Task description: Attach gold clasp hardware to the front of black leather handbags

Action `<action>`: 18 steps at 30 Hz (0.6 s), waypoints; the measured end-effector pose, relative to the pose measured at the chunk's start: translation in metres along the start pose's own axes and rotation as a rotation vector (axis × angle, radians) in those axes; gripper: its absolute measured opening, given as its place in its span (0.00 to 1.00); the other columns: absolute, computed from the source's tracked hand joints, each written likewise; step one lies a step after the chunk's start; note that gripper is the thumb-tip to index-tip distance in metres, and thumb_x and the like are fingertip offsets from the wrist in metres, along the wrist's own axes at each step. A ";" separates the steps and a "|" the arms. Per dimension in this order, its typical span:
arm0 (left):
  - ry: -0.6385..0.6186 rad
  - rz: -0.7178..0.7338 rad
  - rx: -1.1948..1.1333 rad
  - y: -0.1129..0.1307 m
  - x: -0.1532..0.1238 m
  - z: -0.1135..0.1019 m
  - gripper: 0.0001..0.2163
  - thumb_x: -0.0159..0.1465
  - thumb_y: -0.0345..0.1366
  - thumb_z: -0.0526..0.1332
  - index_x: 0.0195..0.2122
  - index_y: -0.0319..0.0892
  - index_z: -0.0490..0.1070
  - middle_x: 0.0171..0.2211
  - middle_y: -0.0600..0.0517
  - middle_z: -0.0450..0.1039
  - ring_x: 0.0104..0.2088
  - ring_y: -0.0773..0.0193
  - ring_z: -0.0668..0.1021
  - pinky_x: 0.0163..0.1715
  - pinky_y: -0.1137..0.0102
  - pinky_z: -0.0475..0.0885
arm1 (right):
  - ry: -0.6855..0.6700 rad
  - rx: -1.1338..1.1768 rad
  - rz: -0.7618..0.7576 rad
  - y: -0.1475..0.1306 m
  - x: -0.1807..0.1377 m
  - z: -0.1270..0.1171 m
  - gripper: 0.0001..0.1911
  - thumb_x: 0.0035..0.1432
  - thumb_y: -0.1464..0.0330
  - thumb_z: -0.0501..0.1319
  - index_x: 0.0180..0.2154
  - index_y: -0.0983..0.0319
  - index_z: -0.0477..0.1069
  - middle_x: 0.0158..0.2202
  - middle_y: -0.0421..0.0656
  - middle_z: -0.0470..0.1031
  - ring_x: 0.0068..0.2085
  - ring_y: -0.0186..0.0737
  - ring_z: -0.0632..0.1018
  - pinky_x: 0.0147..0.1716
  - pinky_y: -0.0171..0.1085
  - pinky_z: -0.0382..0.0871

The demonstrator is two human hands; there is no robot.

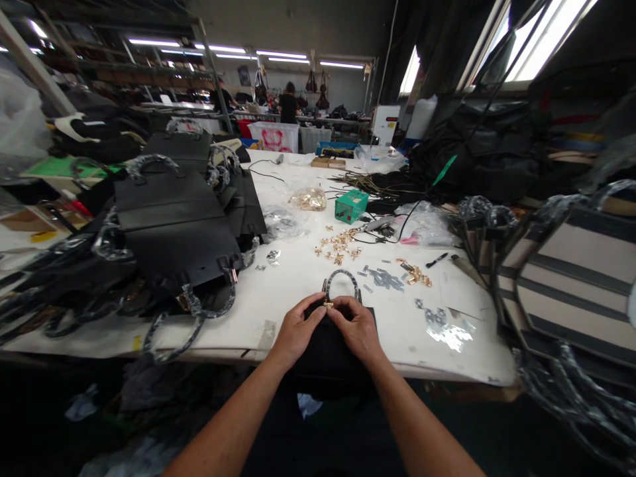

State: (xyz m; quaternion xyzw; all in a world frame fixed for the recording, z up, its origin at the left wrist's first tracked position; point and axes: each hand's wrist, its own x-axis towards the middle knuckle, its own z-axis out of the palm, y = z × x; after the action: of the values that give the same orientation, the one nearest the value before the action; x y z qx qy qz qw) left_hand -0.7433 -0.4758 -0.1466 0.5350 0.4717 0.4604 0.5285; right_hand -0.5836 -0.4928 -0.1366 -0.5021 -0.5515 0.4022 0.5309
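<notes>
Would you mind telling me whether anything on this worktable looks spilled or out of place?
Small gold fittings lie scattered loose on the white table beyond both hands, and torn clear wrapping lies strewn near the right edge. The stacked black bags at left lean unevenly. Nothing looks damaged.

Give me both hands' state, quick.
Left hand: fingers pinched on the gold clasp at the black bag top.
Right hand: pinching the same clasp.

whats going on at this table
A person sits at a white table with a black bag at its near edge. The left hand and right hand meet at the bag's top, pinching a small gold fitting below its wrapped handle. More gold fittings lie loose farther back, and finished black bags are piled on the left.
</notes>
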 end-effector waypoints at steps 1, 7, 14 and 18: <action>-0.005 -0.009 -0.032 -0.001 0.000 0.000 0.25 0.58 0.42 0.66 0.57 0.44 0.69 0.51 0.48 0.75 0.53 0.55 0.75 0.57 0.60 0.66 | 0.026 0.051 0.016 0.000 0.000 -0.003 0.14 0.57 0.57 0.63 0.38 0.60 0.72 0.35 0.42 0.78 0.37 0.41 0.78 0.41 0.38 0.71; -0.033 -0.219 -0.270 0.002 0.005 0.000 0.34 0.53 0.34 0.69 0.61 0.39 0.61 0.43 0.47 0.78 0.41 0.57 0.80 0.45 0.62 0.73 | 0.070 0.023 0.039 -0.004 -0.016 -0.027 0.14 0.60 0.57 0.61 0.42 0.59 0.69 0.37 0.44 0.78 0.40 0.44 0.79 0.42 0.40 0.72; -0.256 -0.448 -0.421 0.018 0.007 0.001 0.17 0.53 0.35 0.69 0.43 0.36 0.76 0.36 0.46 0.81 0.35 0.55 0.82 0.41 0.61 0.74 | 0.178 -0.628 -0.021 -0.013 -0.032 -0.051 0.12 0.63 0.57 0.58 0.42 0.56 0.72 0.35 0.41 0.79 0.36 0.42 0.79 0.38 0.38 0.70; -0.284 -0.444 -0.548 0.028 0.008 0.005 0.19 0.54 0.35 0.69 0.47 0.40 0.74 0.39 0.46 0.81 0.38 0.55 0.82 0.44 0.60 0.74 | 0.220 -0.644 -0.082 -0.015 -0.031 -0.053 0.13 0.64 0.56 0.56 0.43 0.57 0.72 0.40 0.42 0.79 0.41 0.43 0.78 0.44 0.40 0.70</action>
State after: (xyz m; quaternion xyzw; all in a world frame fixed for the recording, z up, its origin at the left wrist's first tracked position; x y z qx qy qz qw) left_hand -0.7372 -0.4684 -0.1187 0.3173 0.3576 0.3651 0.7988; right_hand -0.5355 -0.5306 -0.1218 -0.6618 -0.6093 0.1294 0.4172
